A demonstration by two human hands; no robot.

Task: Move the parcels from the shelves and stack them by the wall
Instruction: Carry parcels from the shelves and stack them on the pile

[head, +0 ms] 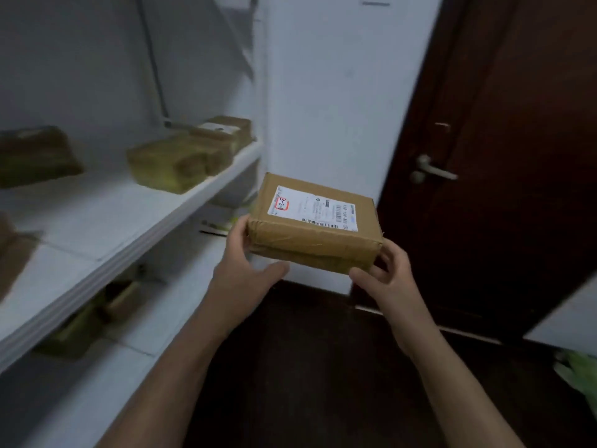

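Note:
A flat brown cardboard parcel [315,232] with a white shipping label on top is held in the air in front of the white wall [339,92]. My left hand [248,263] grips its near left corner and my right hand [386,276] grips its near right corner. On the white shelf [113,221] to the left lie more brown parcels: one at mid-shelf [174,164], one behind it [223,130] with a white label, and one at the far left [35,155]. A further parcel [93,315] sits on the lower shelf.
A dark wooden door [517,156] with a metal handle [433,171] stands to the right. The floor [323,367] below is dark. Something green [578,373] shows at the right edge. Another parcel's corner [13,253] pokes in at the left edge.

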